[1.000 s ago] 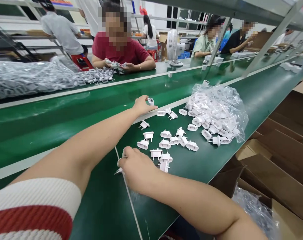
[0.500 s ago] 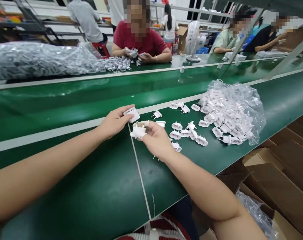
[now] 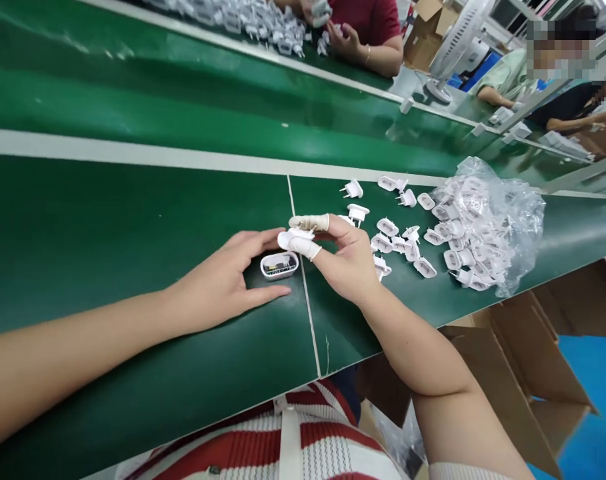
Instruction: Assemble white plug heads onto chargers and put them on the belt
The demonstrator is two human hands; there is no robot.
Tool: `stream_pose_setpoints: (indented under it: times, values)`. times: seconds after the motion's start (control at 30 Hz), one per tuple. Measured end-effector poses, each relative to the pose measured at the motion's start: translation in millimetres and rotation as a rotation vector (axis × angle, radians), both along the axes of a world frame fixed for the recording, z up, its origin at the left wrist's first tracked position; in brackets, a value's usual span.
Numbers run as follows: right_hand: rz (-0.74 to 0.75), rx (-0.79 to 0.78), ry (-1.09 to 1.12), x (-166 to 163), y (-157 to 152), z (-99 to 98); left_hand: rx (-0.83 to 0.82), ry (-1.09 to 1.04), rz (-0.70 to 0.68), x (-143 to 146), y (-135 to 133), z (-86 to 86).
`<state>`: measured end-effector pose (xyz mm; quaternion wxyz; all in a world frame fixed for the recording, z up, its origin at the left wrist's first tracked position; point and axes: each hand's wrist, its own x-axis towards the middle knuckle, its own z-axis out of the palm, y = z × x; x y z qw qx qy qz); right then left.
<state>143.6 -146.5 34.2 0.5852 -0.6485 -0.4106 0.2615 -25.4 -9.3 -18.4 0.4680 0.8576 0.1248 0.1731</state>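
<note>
On the green bench stands a white oval charger housing (image 3: 279, 273), its open top showing a circuit board with small parts inside. My left hand (image 3: 227, 283) rests around it, thumb and fingers spread apart on either side. My right hand (image 3: 345, 260), with white covers on thumb and forefinger, pinches a white plug cap (image 3: 299, 236) with metal pins just above and right of the housing. More white plug caps (image 3: 387, 227) lie loose beyond my right hand, and a heap of them (image 3: 465, 227) spills from a clear plastic bag (image 3: 525, 213).
A raised green conveyor belt (image 3: 223, 87) runs behind the bench (image 3: 133, 220). Across it, a person in a red shirt (image 3: 370, 27) handles small parts beside a grey-white pile (image 3: 253, 23). A fan (image 3: 457, 47) stands further right. Cardboard boxes (image 3: 523, 360) sit below the bench's right edge.
The view has tilted downward. The housing has gone from my left hand's pinch to standing upright on the bench, and my left fingers have spread. My right hand has brought the plug cap near it.
</note>
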Motion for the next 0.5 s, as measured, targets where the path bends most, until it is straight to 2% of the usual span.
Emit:
stream_pose_setpoints:
  times: [0.1, 0.27, 0.5]
  values:
    - [0.055, 0.021, -0.298, -4.0, -5.9, 4.0, 0.041, -0.044, -0.012, 2.1, 4.6, -0.2]
    - [0.164, 0.115, -0.618, -8.0, -10.3, 2.9, 0.11, -0.068, -0.105, 0.6, 5.1, 5.5]
    - [0.129, 0.127, -0.743, -6.7, -7.4, -0.6, 0.107, -0.097, -0.074, 0.6, 3.5, 0.3]
